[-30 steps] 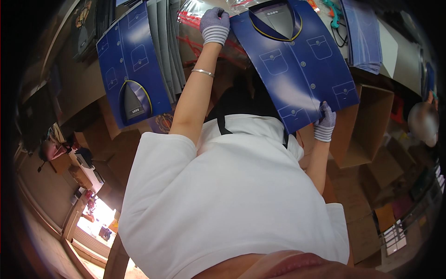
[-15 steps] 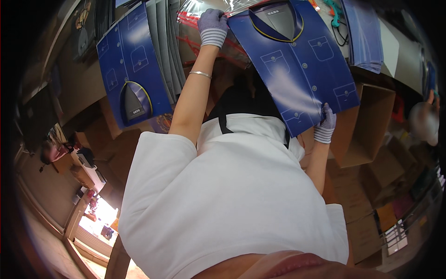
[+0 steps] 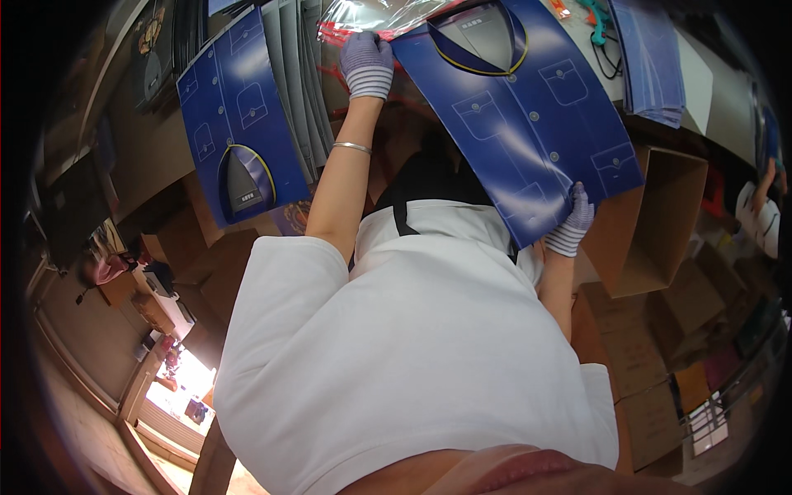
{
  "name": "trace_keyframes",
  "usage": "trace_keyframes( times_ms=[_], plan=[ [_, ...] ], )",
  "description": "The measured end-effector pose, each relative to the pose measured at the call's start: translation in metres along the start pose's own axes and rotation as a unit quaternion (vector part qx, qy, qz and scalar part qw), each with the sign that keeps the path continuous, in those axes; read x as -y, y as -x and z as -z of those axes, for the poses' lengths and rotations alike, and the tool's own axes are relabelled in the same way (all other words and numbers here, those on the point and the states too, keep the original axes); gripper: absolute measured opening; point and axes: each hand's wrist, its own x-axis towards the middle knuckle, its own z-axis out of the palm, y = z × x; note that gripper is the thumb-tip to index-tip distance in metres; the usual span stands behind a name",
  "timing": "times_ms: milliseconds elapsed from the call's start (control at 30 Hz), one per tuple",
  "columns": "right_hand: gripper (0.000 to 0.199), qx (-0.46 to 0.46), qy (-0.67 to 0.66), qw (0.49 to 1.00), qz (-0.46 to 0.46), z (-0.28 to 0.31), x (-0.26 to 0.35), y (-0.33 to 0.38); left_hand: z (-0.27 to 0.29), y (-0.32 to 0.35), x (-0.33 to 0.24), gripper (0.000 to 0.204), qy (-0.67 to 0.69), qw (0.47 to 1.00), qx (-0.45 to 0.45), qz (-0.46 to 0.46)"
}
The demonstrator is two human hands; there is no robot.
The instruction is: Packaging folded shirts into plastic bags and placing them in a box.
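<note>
So the glossy blue shirt-printed card panel [image 3: 521, 136] is slanting across in front of the person, its long axis running from the yellow-trimmed grey collar [image 3: 485, 41] up top down toward the lower right. The purple-gloved right hand [image 3: 573, 219] is clamping the bottom edge, thumb on top, fingers hiding underneath. The purple-gloved left hand [image 3: 366, 66] is sitting just beside the collar end's left corner, by some clear red-edged plastic packaging [image 3: 386, 18]. Can't tell what that grip's doing, its fingertips aren't showing clearly. Glare's washing out the plastic, and the frame's cutting it off.
</note>
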Motion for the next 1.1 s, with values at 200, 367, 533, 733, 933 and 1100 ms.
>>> trace_keyframes(
  times_ms=[200, 367, 533, 733, 933, 1100],
  plan=[
    [0.011, -0.090, -0.079, 0.992, -0.028, -0.047, 0.011, 0.032, -0.018, 0.005, 0.008, 0.013, 0.006, 0.997, -0.035, 0.069],
    [0.022, -0.048, -0.045, 0.998, 0.000, -0.049, 0.011, 0.032, -0.035, 0.014, 0.037, 0.011, 0.351, 0.928, 0.038, 0.123],
    [0.017, -0.045, 0.174, 0.976, 0.123, -0.044, 0.007, 0.028, -0.030, 0.005, 0.028, 0.010, 0.423, 0.888, -0.011, 0.182],
    [0.015, -0.081, -0.027, 0.996, 0.013, -0.042, 0.005, 0.025, 0.005, 0.005, -0.003, 0.009, 0.241, 0.970, -0.017, 0.030],
    [0.020, -0.065, -0.005, 0.997, 0.034, -0.033, -0.002, 0.014, 0.024, 0.002, -0.021, 0.011, 0.105, 0.976, -0.062, -0.181],
    [0.025, -0.091, 0.086, 0.992, 0.019, -0.031, -0.016, 0.001, 0.006, 0.012, -0.024, 0.013, 0.197, 0.971, -0.049, -0.127]
  ],
)
